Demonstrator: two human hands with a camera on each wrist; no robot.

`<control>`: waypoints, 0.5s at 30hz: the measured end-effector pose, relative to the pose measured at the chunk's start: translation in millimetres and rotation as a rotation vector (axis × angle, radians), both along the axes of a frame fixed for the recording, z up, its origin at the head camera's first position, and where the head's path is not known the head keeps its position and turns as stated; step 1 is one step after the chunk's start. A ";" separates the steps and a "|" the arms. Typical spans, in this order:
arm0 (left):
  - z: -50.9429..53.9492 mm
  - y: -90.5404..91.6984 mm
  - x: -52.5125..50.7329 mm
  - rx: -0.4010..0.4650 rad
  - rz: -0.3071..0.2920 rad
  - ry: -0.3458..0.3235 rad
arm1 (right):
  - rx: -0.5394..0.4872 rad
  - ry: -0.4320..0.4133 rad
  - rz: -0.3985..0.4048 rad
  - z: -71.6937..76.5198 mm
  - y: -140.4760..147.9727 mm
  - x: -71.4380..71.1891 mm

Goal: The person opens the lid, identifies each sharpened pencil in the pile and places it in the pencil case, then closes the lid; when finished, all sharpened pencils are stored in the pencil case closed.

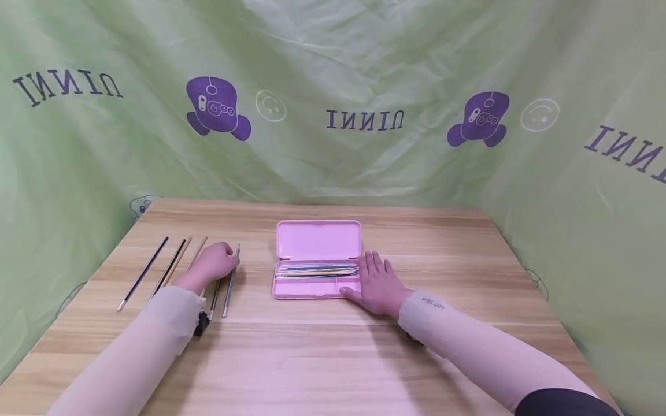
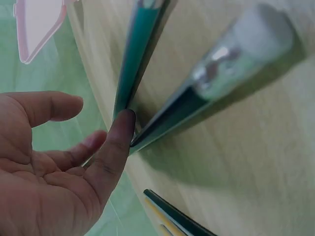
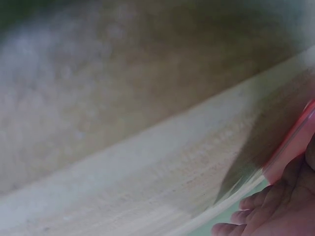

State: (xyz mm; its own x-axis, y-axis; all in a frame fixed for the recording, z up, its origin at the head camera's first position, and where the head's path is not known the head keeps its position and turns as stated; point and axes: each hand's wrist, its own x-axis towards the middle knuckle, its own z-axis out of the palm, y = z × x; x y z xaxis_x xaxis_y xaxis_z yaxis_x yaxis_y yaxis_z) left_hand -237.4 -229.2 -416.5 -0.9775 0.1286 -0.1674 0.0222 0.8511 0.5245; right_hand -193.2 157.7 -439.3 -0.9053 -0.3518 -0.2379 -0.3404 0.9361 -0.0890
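Note:
My left hand [image 1: 210, 267] is over a row of pencils at the left of the table. In the left wrist view its thumb stands apart from the fingers [image 2: 110, 157], and one fingertip touches or nearly touches a dark pencil [image 2: 170, 115] with a white eraser. A grey-blue pencil [image 1: 229, 294] lies just right of that hand. With fingers straight, my right hand [image 1: 382, 289] rests against the right side of an open pink pencil case [image 1: 307, 287]. Several pencils [image 1: 317, 270] lie in the case's back compartment.
Left of the left hand lie a dark blue pencil [image 1: 143, 273], a black one [image 1: 169, 264] and natural-wood ones, all slanting. The case's raised lid [image 1: 318, 240] leans toward the back. Green printed cloth [image 1: 333, 162] hangs around the wooden table [image 1: 312, 358].

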 end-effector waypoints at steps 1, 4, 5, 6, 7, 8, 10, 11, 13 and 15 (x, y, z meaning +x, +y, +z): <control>-0.5 1.5 0.5 0.009 0.006 -0.008 | -0.002 -0.001 -0.001 0.1 0.3 0.1; -1.7 7.3 3.5 0.042 0.033 -0.014 | 0.002 0.000 0.007 -0.2 0.4 0.2; -2.8 9.4 4.5 0.050 0.038 -0.011 | -0.001 0.004 0.010 -0.3 0.5 0.2; -4.0 11.7 5.5 0.058 0.044 -0.008 | -0.002 0.009 0.013 -0.4 0.6 0.1; -5.3 14.0 6.3 0.064 0.049 -0.001 | 0.002 0.010 0.015 -0.3 0.6 0.1; -6.9 15.9 6.7 0.068 0.054 0.003 | 0.009 0.009 0.015 0.0 0.9 0.0; -9.7 19.1 7.3 0.069 0.058 0.010 | 0.006 0.011 0.015 0.4 1.2 0.3; -11.0 19.8 7.6 0.063 0.054 0.014 | -0.001 0.014 0.015 0.5 1.1 0.6; -12.6 20.7 7.6 0.046 0.052 0.019 | -0.007 0.010 0.010 1.0 0.9 1.3; -13.2 21.1 7.6 0.026 0.045 0.013 | -0.009 0.006 0.007 1.2 0.2 2.0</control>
